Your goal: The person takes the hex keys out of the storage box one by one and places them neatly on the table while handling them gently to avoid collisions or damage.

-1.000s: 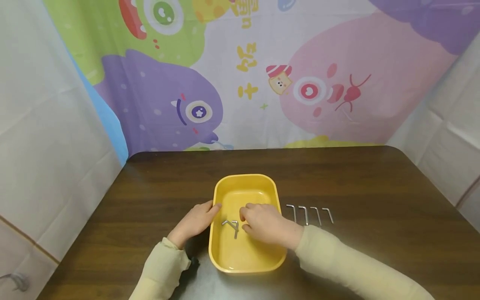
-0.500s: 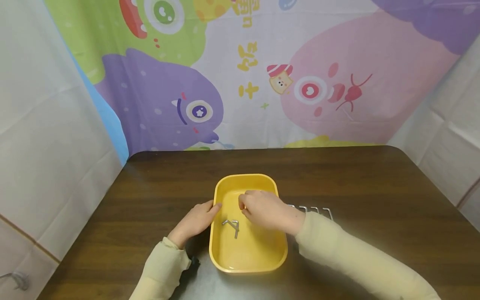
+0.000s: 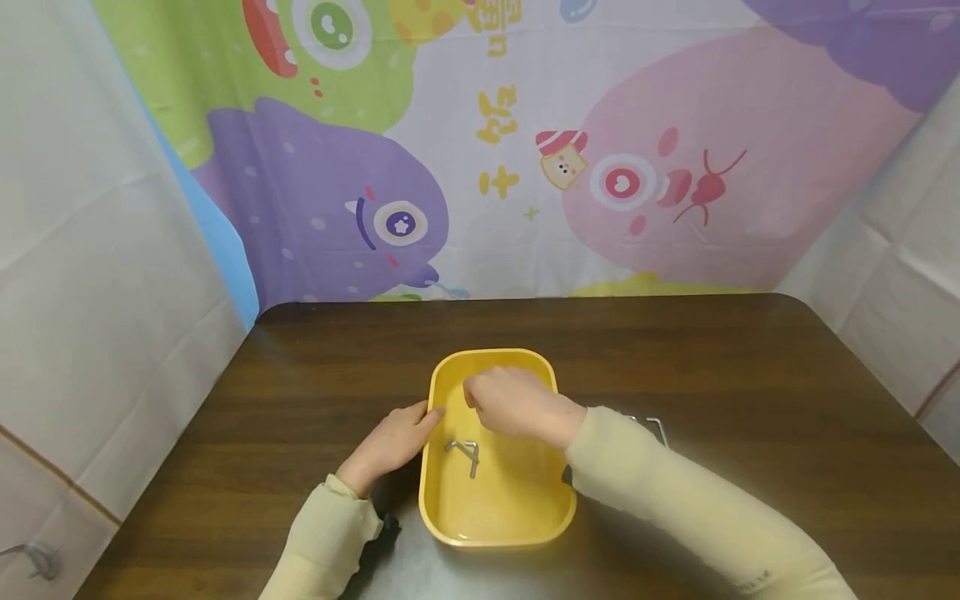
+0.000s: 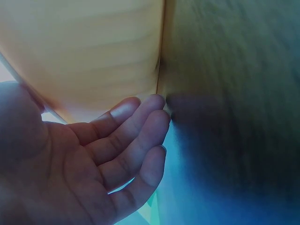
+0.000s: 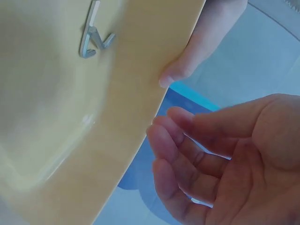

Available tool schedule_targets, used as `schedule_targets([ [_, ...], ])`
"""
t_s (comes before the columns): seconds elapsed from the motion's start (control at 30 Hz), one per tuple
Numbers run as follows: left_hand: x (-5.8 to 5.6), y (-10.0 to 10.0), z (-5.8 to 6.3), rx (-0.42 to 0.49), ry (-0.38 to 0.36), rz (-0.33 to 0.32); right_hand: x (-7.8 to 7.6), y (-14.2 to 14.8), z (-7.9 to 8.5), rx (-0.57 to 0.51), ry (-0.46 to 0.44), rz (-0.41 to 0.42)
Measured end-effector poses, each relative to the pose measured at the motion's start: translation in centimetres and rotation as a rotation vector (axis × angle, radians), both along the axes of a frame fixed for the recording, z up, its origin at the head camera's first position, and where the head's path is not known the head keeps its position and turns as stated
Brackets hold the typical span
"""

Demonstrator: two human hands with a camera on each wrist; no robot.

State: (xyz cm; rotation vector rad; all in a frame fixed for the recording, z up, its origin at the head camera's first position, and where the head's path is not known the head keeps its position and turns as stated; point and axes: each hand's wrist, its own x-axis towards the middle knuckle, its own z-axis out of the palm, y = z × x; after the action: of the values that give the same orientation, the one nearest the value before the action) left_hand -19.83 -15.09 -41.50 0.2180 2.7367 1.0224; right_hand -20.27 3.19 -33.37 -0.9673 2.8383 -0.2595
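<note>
A yellow rectangular tray (image 3: 510, 504) stands on the table, and two L-shaped metal hex keys (image 3: 474, 463) lie crossed inside it. My left hand (image 3: 390, 443) holds the tray's left side, its thumb over the rim and its fingers (image 4: 152, 126) against the outer wall. Above the far part of the tray is my right hand (image 3: 510, 400). In the right wrist view its fingers (image 5: 164, 145) are loosely bent with nothing between them. Right of the tray, more hex keys (image 3: 657, 427) lie on the table, partly hidden by my right sleeve.
The dark wood table (image 3: 360, 342) reaches back to a cartoon-printed curtain (image 3: 510, 250). Pale cloth walls stand on both sides. A small black object (image 3: 388, 527) shows beside my left cuff.
My right hand has risen and moved toward the tray's far end, slightly left. Its sleeve now covers more of the hex keys on the table. The left hand and tray stay put.
</note>
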Motion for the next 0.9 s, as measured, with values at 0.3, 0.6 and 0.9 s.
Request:
schedule_targets([
  [0.3,0.0,-0.1,0.1,-0.008,0.007,0.000,-0.6,-2.2,-1.1,0.114,-0.045,-0.056],
  [0.6,-0.1,-0.1,0.2,-0.014,0.030,-0.020,-1.1,-3.7,-3.4,0.228,-0.102,-0.130],
  [0.9,0.0,0.0,0.1,-0.003,0.020,-0.013,-1.0,-3.8,-5.3,0.262,-0.099,-0.160],
])
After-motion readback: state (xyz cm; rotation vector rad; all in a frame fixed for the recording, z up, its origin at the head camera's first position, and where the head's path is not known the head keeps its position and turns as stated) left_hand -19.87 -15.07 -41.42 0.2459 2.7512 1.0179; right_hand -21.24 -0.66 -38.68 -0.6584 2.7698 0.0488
